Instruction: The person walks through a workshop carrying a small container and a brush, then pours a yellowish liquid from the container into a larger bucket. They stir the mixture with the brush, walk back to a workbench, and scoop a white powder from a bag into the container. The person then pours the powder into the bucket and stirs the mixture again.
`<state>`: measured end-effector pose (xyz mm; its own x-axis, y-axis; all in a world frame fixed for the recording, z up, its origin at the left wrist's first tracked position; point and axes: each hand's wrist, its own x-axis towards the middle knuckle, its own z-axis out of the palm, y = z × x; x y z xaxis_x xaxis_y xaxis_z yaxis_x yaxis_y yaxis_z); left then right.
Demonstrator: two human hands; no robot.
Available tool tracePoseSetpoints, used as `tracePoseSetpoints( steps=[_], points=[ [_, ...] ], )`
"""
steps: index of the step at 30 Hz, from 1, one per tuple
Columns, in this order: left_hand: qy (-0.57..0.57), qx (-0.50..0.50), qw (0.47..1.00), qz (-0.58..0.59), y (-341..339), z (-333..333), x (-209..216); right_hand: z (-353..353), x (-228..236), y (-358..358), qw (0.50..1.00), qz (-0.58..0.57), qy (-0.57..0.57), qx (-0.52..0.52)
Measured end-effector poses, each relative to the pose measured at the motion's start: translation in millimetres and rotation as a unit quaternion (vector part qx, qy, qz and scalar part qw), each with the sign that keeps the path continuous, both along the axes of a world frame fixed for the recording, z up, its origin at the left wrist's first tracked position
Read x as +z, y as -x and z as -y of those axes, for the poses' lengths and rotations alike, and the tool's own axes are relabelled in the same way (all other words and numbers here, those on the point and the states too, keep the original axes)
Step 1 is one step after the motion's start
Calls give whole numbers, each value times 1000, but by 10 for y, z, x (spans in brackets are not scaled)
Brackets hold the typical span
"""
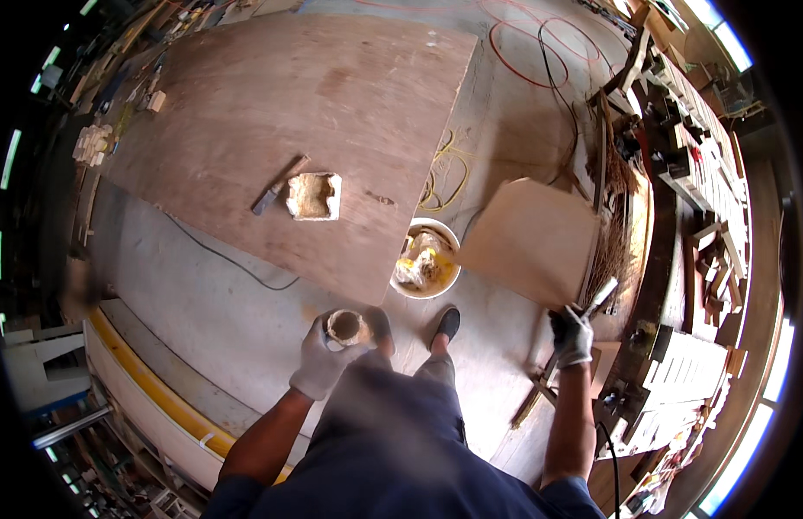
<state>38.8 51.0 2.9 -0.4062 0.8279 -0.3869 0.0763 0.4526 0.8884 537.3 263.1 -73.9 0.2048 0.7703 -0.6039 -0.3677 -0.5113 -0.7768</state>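
My left hand (322, 363), in a pale work glove, is closed around a round, open-topped cup (343, 327) with a crusted, tan-stained rim. It holds the cup upright in front of my legs. Out to the right, my right hand (573, 337) wears a glove with dark fingers and a light back. Its fingers are closed round a pale, stick-like tool (602, 295) that points up and to the right; its kind is unclear. Just beyond those fingers is the near corner of a thin brown board (531, 238); whether they touch cannot be made out.
A large plywood sheet (332, 95) carries a crusted square tub (314, 196) and a flat brush (279, 185). Beside its right edge stands a white bucket (454, 281) with crumpled waste. Hoses (505, 60) and a yellow cord (458, 177) lie on the floor. Wood stock (722, 173) lines the right.
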Motion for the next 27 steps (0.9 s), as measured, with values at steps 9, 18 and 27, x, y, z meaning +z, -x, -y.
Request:
tracePoseSetpoints(
  steps=[9, 18, 27],
  points=[
    [11, -25, 999, -37, -15, 134, -82, 264, -1221, 1506, 991, -63, 109, 38],
    [26, -36, 997, -59, 146, 314, -47, 876, -2067, 2033, 938, 138, 257, 189],
    [-22, -47, 997, -49, -276, -182, 113, 452, -1048, 1372, 964, 75, 199, 161]
  ],
)
